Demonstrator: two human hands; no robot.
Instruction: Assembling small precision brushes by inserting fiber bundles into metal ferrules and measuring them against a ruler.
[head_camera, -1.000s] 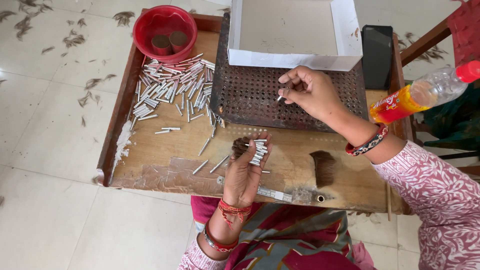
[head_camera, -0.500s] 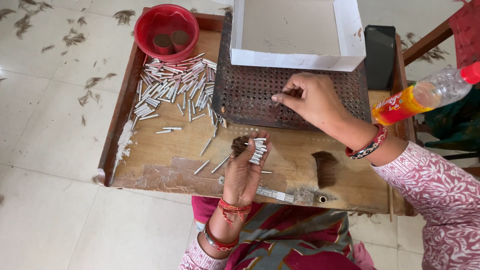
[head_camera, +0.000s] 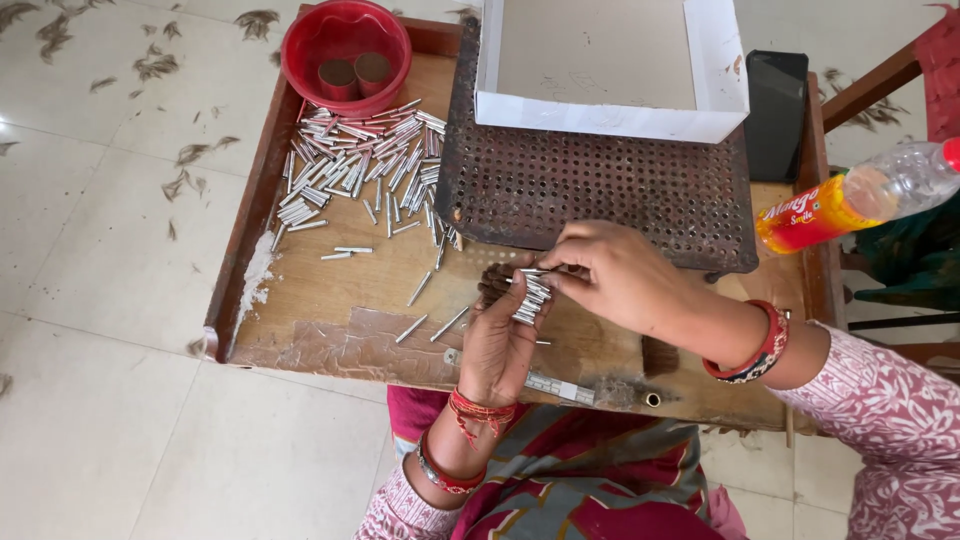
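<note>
Left hand (head_camera: 503, 335) is up at the front edge of the perforated metal tray (head_camera: 600, 190), fingers curled round a bundle of small silver tubes (head_camera: 532, 295). Right hand (head_camera: 625, 280) comes across to meet it, fingertips pinching one tube at the top of that bundle, just in front of the tray. Left of the tray lies a loose heap of silver tubes (head_camera: 360, 165) on the wooden work board (head_camera: 330, 300), with a red bowl (head_camera: 345, 45) behind the heap. A white cardboard box (head_camera: 610, 65) sits on the tray's far side.
</note>
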